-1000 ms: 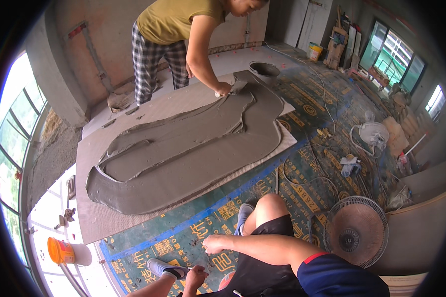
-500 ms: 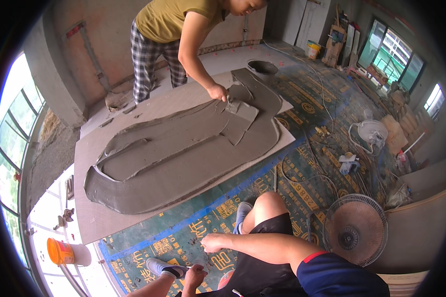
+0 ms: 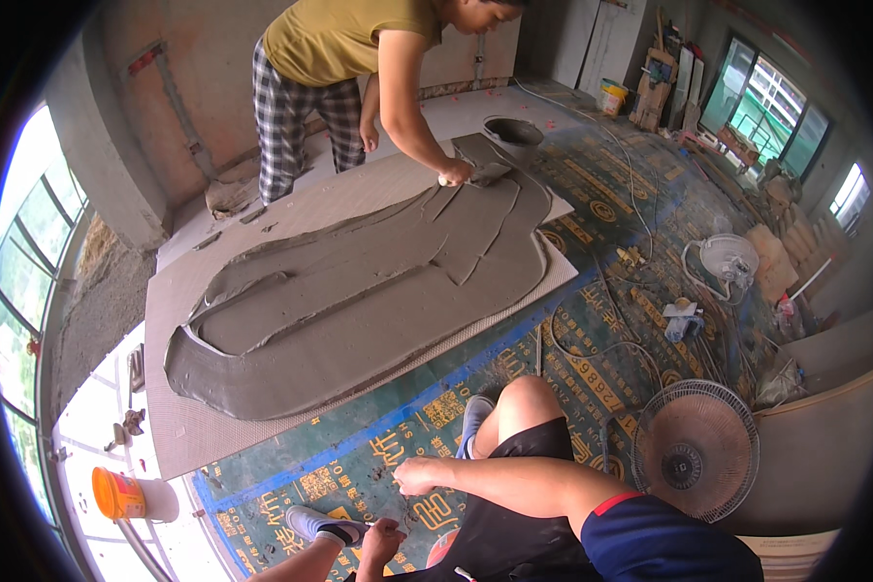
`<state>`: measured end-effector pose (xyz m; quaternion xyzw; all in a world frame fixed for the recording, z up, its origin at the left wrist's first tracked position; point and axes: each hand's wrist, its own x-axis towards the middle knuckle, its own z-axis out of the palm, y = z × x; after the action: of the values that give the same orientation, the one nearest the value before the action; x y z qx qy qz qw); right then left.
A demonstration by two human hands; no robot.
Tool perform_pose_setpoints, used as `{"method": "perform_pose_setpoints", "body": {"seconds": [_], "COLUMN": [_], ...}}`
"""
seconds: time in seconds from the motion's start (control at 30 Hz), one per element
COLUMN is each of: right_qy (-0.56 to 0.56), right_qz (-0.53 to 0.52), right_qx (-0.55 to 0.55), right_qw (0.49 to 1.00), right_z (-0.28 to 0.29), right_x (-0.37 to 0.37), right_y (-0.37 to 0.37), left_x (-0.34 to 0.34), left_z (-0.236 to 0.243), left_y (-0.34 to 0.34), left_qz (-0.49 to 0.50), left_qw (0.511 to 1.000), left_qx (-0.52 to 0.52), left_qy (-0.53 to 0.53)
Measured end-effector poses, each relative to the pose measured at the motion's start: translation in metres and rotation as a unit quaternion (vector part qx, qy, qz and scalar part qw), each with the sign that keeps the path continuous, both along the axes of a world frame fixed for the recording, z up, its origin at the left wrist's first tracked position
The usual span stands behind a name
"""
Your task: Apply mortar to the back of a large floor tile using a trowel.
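Over my lap, my right hand (image 3: 419, 475) is closed with curled fingers; whatever it may hold is hidden. My left hand (image 3: 382, 541), lower and near my left shoe (image 3: 322, 525), is also closed, its contents too small to make out. Neither hand touches the large slab (image 3: 170, 436) ahead of me, which carries a thick spread of grey mortar (image 3: 359, 339) with raised ridges. Across it, another person (image 3: 349, 39) leans over, their hand (image 3: 455, 173) gripping a flat trowel (image 3: 490, 175) on the mortar's far right part.
A black bucket (image 3: 512, 134) stands beyond the slab. At the left is an orange-and-white bucket (image 3: 121, 493). A round fan (image 3: 695, 452) stands close on my right. Cables (image 3: 619, 339) and a white lidded bucket (image 3: 727, 260) lie on the green printed floor sheet (image 3: 592, 184).
The other person's trowel has moved away from me across the mortar, toward the slab's far edge. Their other arm now hangs in view. My hands have stayed still.
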<state>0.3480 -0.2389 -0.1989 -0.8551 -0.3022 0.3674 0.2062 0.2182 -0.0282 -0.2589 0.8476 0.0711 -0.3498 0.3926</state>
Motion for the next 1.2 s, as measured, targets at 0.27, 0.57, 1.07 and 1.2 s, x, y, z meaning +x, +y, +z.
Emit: {"method": "perform_pose_setpoints", "body": {"seconds": [0.27, 0.57, 1.07, 1.2], "right_qy": [0.0, 0.005, 0.001, 0.013], "right_qz": [0.002, -0.008, 0.005, 0.001], "right_qx": [-0.007, -0.006, -0.006, -0.01], "right_qw": [1.0, 1.0, 1.0, 1.0], "right_z": [0.004, -0.001, -0.01, -0.009], "right_x": [0.001, 0.0, 0.0, 0.001], "right_y": [-0.003, -0.002, 0.0, 0.0], "left_x": [0.0, -0.001, -0.003, -0.003], "left_z": [0.001, -0.005, -0.015, -0.013], "left_y": [-0.004, -0.002, 0.002, 0.002], "left_qz": [-0.023, -0.013, -0.015, -0.015], "left_qw": [0.998, 0.999, 0.999, 0.999], "left_qx": [-0.001, -0.006, -0.014, -0.018], "left_qy": [-0.054, -0.051, -0.05, -0.047]}}
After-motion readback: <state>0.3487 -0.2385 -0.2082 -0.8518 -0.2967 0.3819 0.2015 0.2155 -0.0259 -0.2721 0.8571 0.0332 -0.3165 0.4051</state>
